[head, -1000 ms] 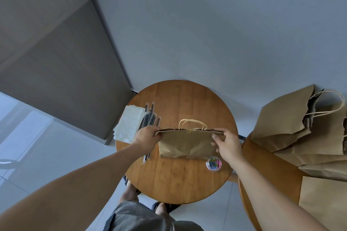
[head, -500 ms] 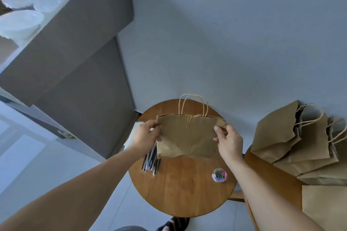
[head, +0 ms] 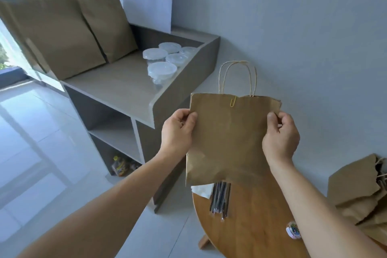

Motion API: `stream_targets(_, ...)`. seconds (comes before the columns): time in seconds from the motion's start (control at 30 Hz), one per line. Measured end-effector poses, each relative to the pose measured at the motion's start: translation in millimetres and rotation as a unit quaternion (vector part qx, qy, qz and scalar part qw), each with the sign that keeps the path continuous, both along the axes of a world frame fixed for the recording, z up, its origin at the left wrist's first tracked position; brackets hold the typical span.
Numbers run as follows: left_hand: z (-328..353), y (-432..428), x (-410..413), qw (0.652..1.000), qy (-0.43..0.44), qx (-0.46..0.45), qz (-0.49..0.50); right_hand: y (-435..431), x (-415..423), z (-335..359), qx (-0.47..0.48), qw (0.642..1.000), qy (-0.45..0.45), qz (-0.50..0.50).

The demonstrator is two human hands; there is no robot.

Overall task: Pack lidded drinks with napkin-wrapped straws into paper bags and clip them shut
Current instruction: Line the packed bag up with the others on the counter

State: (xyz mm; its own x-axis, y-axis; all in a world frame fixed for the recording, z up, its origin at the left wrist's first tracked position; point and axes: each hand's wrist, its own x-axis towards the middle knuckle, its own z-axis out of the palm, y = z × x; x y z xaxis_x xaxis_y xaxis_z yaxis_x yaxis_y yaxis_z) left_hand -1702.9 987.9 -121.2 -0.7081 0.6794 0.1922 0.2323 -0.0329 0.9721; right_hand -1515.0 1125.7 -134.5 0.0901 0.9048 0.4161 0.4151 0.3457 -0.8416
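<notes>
We pinch the paper bag (head: 228, 138) by its two side edges, left hand (head: 178, 130) and right hand (head: 280, 134) each with the thumb in front and fingers curled behind, holding it upright in the air over the round wooden table (head: 251, 226). Nearest us on the table sit a small tub of coloured clips (head: 293, 229), slim dark straws (head: 221, 197) and white napkins (head: 202, 189). The bag is creased matte kraft with twisted-cord handles (head: 236, 75), and a yellow paper clip (head: 232, 101) sits on its top edge. We judge this one finished; next it needs setting down upright. Beyond, a grey shelf unit (head: 125, 86) holds clear lidded cups (head: 162, 69) and standing bags (head: 62, 31).
</notes>
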Motion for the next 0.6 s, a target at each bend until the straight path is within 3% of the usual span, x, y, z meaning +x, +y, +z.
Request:
stream_targets(0.3, 114.6, -96.3, -98.9, 0.988, 0.046, 0.114, 0.097, -57.0, -117.4, 132.7, 0.076, 0.985, 0.041, 0.151)
stream_targets(0.6, 194.4, -125.6, -217.3, 0.958, 0.08, 0.177, 0.211, -59.8, -262.0, 218.6, 0.109, 0.95, 0.077, 0.283)
